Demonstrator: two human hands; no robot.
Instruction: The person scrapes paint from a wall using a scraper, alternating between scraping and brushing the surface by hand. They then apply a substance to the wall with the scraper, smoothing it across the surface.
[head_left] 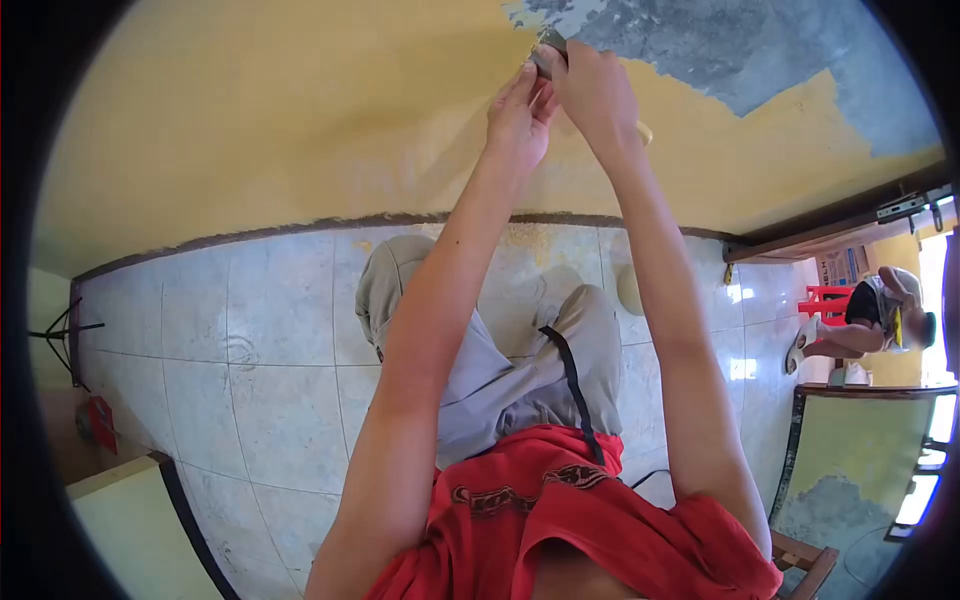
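Both my arms reach up to a yellow wall (300,120), where a gray patch (720,50) shows bare of yellow paint. My right hand (595,95) is wrapped round a scraper (548,55) with a flat gray blade and a pale yellow handle end that shows beside the wrist. The blade lies against the wall at the edge of the gray patch. My left hand (520,120) has its fingertips pressed on the blade from the left, just below its edge.
Below the wall is a tiled floor (280,400) with yellow flakes near the wall's foot. A black stand (65,330) is at the far left. At the right, a person (885,310) sits by a red stool (825,298) near a doorway.
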